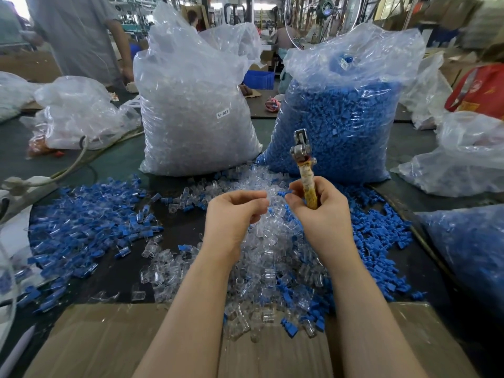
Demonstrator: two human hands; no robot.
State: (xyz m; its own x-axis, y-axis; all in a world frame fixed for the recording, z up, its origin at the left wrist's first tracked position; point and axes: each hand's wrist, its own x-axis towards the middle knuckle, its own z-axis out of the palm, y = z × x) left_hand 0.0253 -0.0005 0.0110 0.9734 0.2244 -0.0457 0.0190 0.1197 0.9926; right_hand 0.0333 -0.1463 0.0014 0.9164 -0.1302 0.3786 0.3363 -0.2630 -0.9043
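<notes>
Head camera view, looking down along two bare forearms that reach out over a flat sheet of cardboard at the near edge of a work table. The left hand has its fingers curled and seems to pinch a small clear piece at its fingertips, though it is hard to tell apart from the clear heap beneath. Just beside it, the right hand grips a metal tool upright by its taped handle while thumb and forefinger pinch a small blue piece. The two pieces sit nearly touching, held above the table.

Because the right hand holds two things at once, the blue piece could slip and fall into the pile, or go into the clear piece crooked.

Below the hands lies a clear pile of loose parts, with a blue pile spread to the left and more blue parts to the right. The table top is dark. Beyond stand two tall plastic sacks, a clear sack and a blue sack, with smaller bags at either side. Farther back is a busy workshop with a standing person, a blue crate and a large fan.
</notes>
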